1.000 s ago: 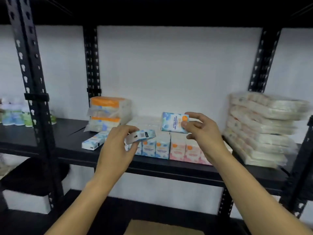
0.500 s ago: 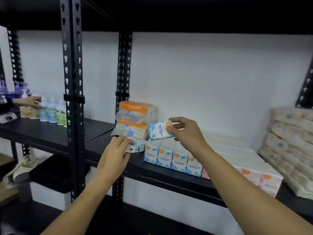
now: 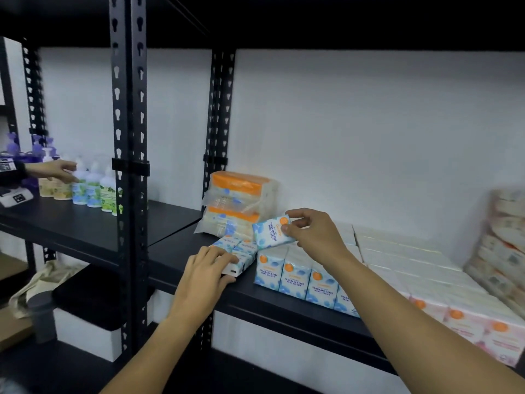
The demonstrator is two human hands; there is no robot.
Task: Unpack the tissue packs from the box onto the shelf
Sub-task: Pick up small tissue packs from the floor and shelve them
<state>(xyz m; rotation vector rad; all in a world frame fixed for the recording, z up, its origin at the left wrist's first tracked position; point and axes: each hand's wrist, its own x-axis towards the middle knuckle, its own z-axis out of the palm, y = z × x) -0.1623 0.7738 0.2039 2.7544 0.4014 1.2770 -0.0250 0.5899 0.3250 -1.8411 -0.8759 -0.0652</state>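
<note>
My right hand pinches a blue-and-white mini tissue pack above the left end of a row of upright blue packs on the black shelf. My left hand rests with curled fingers on blue tissue packs lying flat on the shelf, just left of that row. Pink packs continue the row to the right. The box is out of view.
An orange-topped bundle in clear wrap stands behind the flat packs. Stacked wrapped tissue bundles fill the far right. A black upright post divides the shelving. Another person's hand reaches among bottles on the left shelf.
The view has swung left and closer. My left hand has lowered its pack onto the shelf beside the flat packs. My right hand has carried its pack a little lower, toward the row.
</note>
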